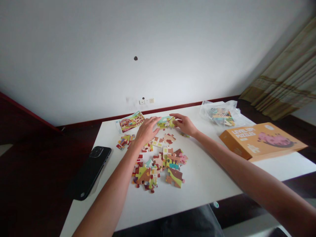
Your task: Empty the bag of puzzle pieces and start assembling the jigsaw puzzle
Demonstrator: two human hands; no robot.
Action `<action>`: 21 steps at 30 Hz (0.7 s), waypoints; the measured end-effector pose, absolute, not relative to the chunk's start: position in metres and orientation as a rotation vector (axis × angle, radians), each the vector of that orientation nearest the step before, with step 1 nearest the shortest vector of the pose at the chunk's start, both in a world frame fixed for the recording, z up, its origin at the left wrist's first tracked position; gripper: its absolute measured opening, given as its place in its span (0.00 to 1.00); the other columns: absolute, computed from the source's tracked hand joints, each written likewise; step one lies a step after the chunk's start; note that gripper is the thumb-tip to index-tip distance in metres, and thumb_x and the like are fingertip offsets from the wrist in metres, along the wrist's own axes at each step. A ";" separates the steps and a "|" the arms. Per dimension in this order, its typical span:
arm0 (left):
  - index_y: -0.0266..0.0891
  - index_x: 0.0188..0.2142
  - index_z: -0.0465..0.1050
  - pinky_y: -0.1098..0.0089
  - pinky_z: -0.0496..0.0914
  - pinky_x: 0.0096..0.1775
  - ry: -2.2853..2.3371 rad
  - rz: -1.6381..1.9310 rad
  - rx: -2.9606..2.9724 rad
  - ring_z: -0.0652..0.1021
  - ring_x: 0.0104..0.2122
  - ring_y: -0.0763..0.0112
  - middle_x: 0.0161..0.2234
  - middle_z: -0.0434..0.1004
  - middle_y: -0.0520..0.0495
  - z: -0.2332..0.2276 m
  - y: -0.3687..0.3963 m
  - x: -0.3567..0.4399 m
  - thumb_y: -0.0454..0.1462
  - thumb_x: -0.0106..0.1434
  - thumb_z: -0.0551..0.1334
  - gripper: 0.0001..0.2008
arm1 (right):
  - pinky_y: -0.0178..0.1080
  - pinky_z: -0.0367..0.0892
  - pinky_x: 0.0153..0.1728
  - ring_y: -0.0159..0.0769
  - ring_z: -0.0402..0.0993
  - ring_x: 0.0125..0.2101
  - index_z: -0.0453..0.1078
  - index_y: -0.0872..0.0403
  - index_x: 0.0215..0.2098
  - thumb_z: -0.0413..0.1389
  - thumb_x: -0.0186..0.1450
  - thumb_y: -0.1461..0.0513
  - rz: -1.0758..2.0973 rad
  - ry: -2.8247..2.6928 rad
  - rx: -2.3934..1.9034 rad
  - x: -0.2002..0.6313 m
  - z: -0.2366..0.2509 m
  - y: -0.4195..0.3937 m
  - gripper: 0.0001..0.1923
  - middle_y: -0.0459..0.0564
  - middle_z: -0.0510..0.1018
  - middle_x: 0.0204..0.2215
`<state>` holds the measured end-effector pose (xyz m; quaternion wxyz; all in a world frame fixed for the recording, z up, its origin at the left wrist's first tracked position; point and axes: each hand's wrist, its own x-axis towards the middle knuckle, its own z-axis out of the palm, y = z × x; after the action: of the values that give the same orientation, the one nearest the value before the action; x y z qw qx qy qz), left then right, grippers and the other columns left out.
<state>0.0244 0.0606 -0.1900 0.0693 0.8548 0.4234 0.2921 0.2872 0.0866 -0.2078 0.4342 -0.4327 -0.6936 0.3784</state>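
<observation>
A short strip of joined puzzle pieces [165, 122], light blue and green, lies at the far part of the table. My left hand [147, 129] rests at its left end, fingers stretched out and thumb apart. At the right end my right hand [185, 125] has thumb and fingertips closed on a yellow-green puzzle piece [171, 122], its index finger raised over it. Under my right wrist lies another green piece [184, 135], partly hidden. Nearer me is a heap of loose puzzle pieces [158, 161] in brown, green, red and pink. A smaller group of pieces [125, 141] sits left of my left wrist.
A picture sheet [130, 122] lies at the far left of the white table [202, 184]. A black phone [92, 172] sits on the left edge. To the right are a clear bag with puzzle pieces [222, 115] and an orange puzzle box [261, 140]. The wall [187, 65] stands behind.
</observation>
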 end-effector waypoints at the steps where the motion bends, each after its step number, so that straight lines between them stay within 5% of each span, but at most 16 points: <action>1: 0.50 0.70 0.63 0.58 0.64 0.66 1.254 0.885 2.589 0.72 0.63 0.59 0.66 0.70 0.47 -0.187 0.059 0.026 0.34 0.69 0.64 0.31 | 0.41 0.78 0.38 0.34 0.77 0.31 0.72 0.54 0.60 0.61 0.65 0.54 0.913 -1.752 -1.074 0.285 -0.207 0.084 0.27 0.51 0.81 0.41; 5: 0.52 0.70 0.63 0.56 0.64 0.66 1.130 0.831 2.624 0.71 0.63 0.59 0.67 0.69 0.49 -0.180 0.051 0.037 0.36 0.68 0.67 0.33 | 0.40 0.76 0.39 0.37 0.79 0.33 0.71 0.54 0.59 0.65 0.63 0.53 0.988 -1.748 -0.999 0.274 -0.203 0.073 0.28 0.48 0.82 0.33; 10: 0.50 0.61 0.73 0.57 0.70 0.59 1.122 0.775 2.603 0.76 0.56 0.58 0.56 0.80 0.48 -0.182 0.050 0.044 0.39 0.68 0.69 0.23 | 0.43 0.77 0.43 0.41 0.82 0.38 0.72 0.53 0.56 0.64 0.64 0.52 1.047 -1.738 -0.956 0.269 -0.204 0.069 0.25 0.50 0.84 0.36; 15: 0.48 0.56 0.74 0.58 0.71 0.56 1.342 0.828 2.536 0.77 0.52 0.56 0.52 0.81 0.47 -0.186 0.057 0.033 0.38 0.64 0.72 0.21 | 0.52 0.75 0.52 0.46 0.79 0.49 0.74 0.52 0.59 0.53 0.75 0.53 0.552 -2.006 -1.058 0.285 -0.203 0.078 0.19 0.57 0.82 0.51; 21: 0.44 0.49 0.73 0.58 0.72 0.54 1.511 0.883 2.378 0.79 0.49 0.56 0.48 0.80 0.45 -0.193 0.065 0.016 0.38 0.60 0.73 0.18 | 0.61 0.52 0.69 0.48 0.63 0.68 0.72 0.47 0.65 0.49 0.78 0.57 0.189 -2.438 -0.999 0.298 -0.207 0.083 0.20 0.56 0.69 0.68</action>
<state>0.0161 0.0650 -0.1930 0.0942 0.8018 0.5095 0.2979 0.2983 0.0832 -0.2072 0.2473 -0.3665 -0.8943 0.0694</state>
